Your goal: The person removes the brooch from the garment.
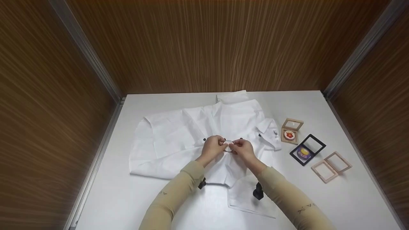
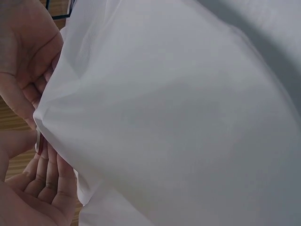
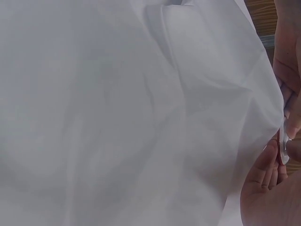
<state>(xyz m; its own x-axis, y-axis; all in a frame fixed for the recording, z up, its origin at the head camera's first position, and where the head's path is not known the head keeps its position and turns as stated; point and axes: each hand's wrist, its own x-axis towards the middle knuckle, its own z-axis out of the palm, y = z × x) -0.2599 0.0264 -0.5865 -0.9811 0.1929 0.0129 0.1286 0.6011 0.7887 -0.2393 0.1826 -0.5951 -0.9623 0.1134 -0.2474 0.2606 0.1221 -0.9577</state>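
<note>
Both hands meet over the middle of a white shirt (image 1: 172, 131) spread on the table. Between them is a round badge (image 1: 228, 147), its pale back turned up and its rim dark. My left hand (image 1: 212, 148) pinches the badge from the left with thumb and fingers. From the other side my right hand (image 1: 244, 150) pinches it too, thumb on the back. In the left wrist view a raised peak of the shirt (image 2: 155, 108) runs up to the badge (image 2: 38, 141). The right wrist view shows the badge (image 3: 283, 141) edge-on between the fingers, right at the cloth.
On the right stand three open frame cases: a wooden one (image 1: 284, 139) with a flower badge (image 1: 289, 135), a black one (image 1: 314, 143) with a purple and yellow badge (image 1: 303, 153), and a pinkish one (image 1: 324, 171). Wood-patterned panels (image 1: 204, 48) border the white table (image 1: 105, 198).
</note>
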